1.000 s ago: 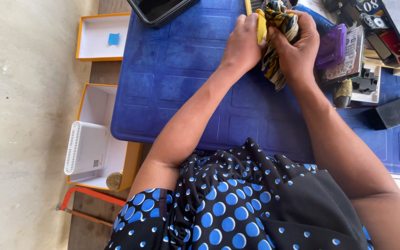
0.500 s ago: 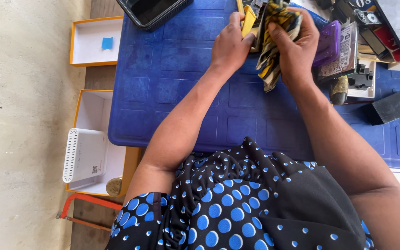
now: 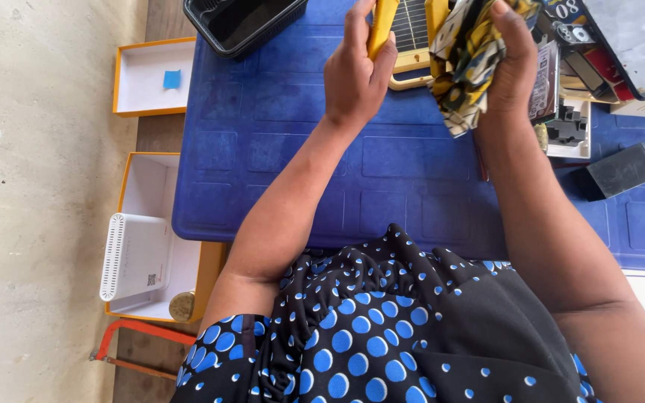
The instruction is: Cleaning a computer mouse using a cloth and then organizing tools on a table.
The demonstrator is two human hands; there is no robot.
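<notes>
My left hand (image 3: 354,75) grips the yellow edge of a flat yellow device with a dark ribbed panel (image 3: 410,30), held at the far side of the blue plastic table (image 3: 300,164). My right hand (image 3: 513,63) is closed on a crumpled yellow, black and white patterned cloth (image 3: 466,56), which presses against the device's right side and hangs down a little. Both hands are raised near the top edge of the view.
A black tray (image 3: 240,19) sits at the table's far left. Electronic parts, a dark block (image 3: 625,170) and a white holder (image 3: 569,130) crowd the right. On the floor lie an orange-edged box lid (image 3: 151,75), an open box with a white router (image 3: 139,257), and a red-framed hacksaw (image 3: 139,343).
Both hands have moved away from me toward the far edge of the table. The yellow device has turned so its ribbed panel shows, and the cloth has shifted to its right side.
</notes>
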